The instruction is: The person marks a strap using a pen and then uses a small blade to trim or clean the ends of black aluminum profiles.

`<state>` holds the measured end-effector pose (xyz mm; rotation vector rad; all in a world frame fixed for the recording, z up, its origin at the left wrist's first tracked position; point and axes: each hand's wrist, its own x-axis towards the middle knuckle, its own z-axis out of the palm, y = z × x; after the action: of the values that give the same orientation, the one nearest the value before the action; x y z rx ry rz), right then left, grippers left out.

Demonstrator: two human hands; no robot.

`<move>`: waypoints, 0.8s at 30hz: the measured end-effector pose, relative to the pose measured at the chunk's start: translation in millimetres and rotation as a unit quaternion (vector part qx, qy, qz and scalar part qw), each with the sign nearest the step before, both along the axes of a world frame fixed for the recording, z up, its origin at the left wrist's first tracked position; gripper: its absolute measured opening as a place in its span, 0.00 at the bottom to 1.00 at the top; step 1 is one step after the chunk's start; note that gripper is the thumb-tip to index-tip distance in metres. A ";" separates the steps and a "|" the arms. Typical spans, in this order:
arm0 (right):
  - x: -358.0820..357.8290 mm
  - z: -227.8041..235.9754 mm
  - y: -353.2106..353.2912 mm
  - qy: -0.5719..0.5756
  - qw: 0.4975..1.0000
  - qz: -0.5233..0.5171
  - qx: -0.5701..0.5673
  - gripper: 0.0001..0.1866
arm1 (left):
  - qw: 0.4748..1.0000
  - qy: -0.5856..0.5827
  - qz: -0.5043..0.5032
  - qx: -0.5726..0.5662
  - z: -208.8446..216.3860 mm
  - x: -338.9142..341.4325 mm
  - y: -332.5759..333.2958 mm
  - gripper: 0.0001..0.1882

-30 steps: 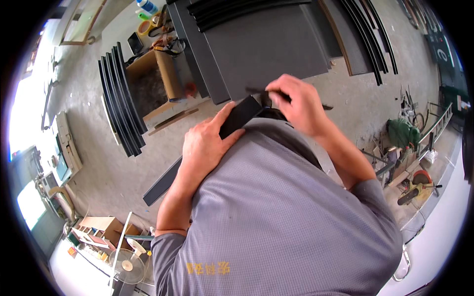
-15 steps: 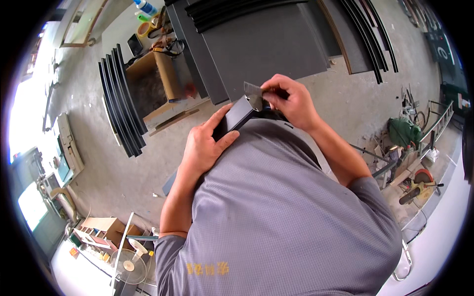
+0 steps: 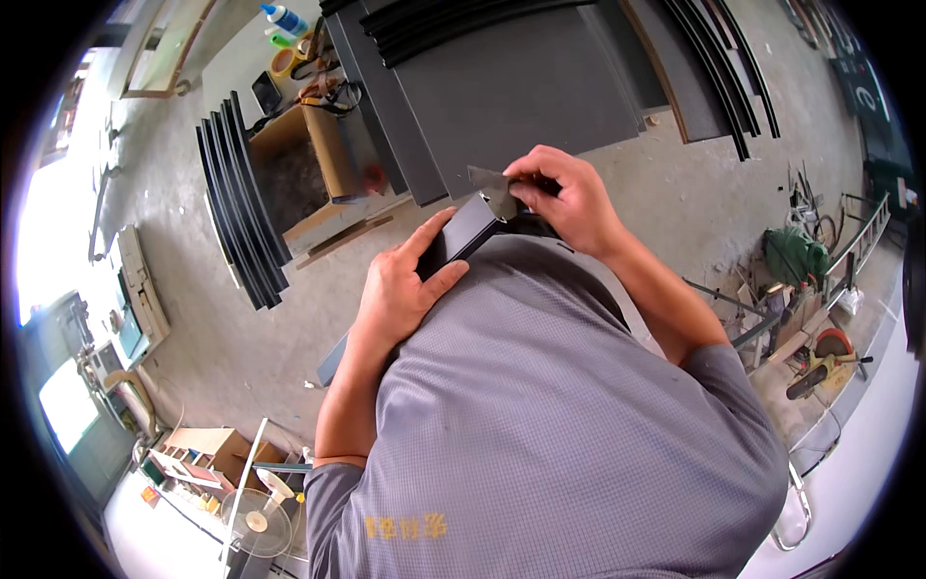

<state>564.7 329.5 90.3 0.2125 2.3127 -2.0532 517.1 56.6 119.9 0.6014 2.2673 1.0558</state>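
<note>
My left hand [image 3: 393, 286] is wrapped round a dark grey metal profile [image 3: 467, 230], thumb on the near side and fingers along the far side. The profile slants up to the right, close against my shirt, and its cut end faces my right hand [image 3: 576, 200]. Between the thumb and fingers of that hand is a thin flat grey piece [image 3: 489, 178], tilted, right at the profile's end. Whether it is a scraper or a bit of sheet I cannot tell. The profile's lower length is hidden behind my left hand and arm.
Ahead lies a large dark panel [image 3: 521, 96] with black strips [image 3: 463, 34] along its far side. To the left are an open cardboard box [image 3: 328, 154], several black profiles [image 3: 236, 203] and a phone [image 3: 265, 93]. A ladder [image 3: 858, 246] and a green bundle [image 3: 796, 256] are at right.
The thin grey piece has tipped lower and slightly left at the profile's end, with a small shift of my right fingers. My left hand keeps its grip.
</note>
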 end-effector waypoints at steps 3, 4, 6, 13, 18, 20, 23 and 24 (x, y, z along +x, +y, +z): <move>3.8 8.1 -2.2 0.058 0.997 0.053 -0.010 0.08 | 1.000 0.019 -0.011 -0.010 2.2 2.7 0.6 0.36; -1.5 8.3 0.7 0.074 0.995 0.070 0.006 0.08 | 0.999 0.025 -0.013 -0.021 2.4 2.4 0.8 0.36; -10.3 5.9 16.1 0.096 0.979 0.044 0.173 0.10 | 0.999 0.030 -0.012 -0.036 3.5 0.3 2.9 0.36; -4.1 47.4 5.5 0.112 0.965 0.108 0.210 0.09 | 0.994 0.045 -0.023 -0.094 12.7 1.9 6.4 0.36; -21.1 32.8 19.0 0.132 0.937 0.070 0.314 0.07 | 0.995 0.054 -0.021 -0.087 10.9 -0.6 6.5 0.36; -22.3 31.4 11.5 0.104 0.975 0.085 0.179 0.08 | 0.995 0.043 -0.021 -0.089 12.2 -2.5 8.1 0.36; -23.7 25.3 4.7 0.099 0.982 0.109 0.119 0.07 | 0.996 0.044 -0.024 -0.080 9.3 -2.1 7.1 0.36; -24.4 24.0 4.6 0.104 0.980 0.117 0.124 0.06 | 0.996 0.047 -0.025 -0.076 8.2 -2.1 6.9 0.36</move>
<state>540.3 334.1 114.2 -0.2695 2.5656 -1.7503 515.0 63.5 128.1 0.6538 2.3746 0.8382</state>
